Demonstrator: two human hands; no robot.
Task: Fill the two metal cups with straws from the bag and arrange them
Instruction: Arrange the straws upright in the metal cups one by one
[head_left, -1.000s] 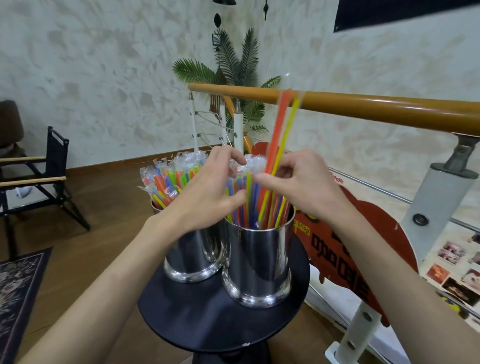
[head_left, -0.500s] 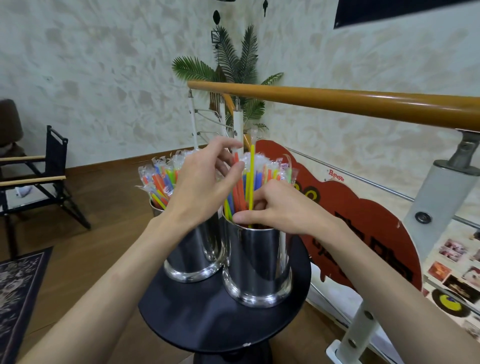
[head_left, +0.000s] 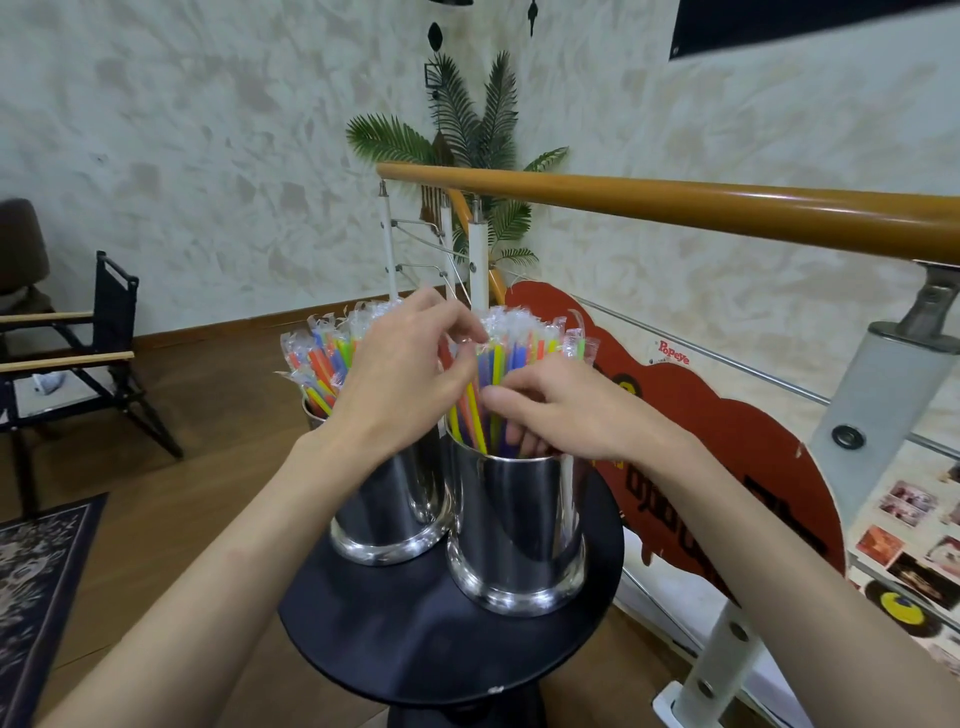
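Note:
Two shiny metal cups stand side by side on a small round black table (head_left: 415, 639). The left cup (head_left: 387, 514) holds wrapped coloured straws (head_left: 322, 364). The right cup (head_left: 519, 530) is packed with more coloured straws (head_left: 524, 348). My left hand (head_left: 400, 384) hovers between the cups, its fingers curled onto the wrapped tops of the right cup's straws. My right hand (head_left: 561, 410) is at the right cup's rim, fingers curled in among the straws. No bag is in view.
A wooden handrail (head_left: 675, 208) on white posts runs behind and to the right of the table. A red cut-out sign (head_left: 727, 441) leans against the railing. A folding chair (head_left: 78, 353) stands at left, a rug (head_left: 36, 571) lies on the floor, and a palm plant (head_left: 467, 135) is behind.
The orange and yellow straws that my right hand held high have gone down into the right cup. My right hand dropped to the rim; my left hand stayed over the straw tops.

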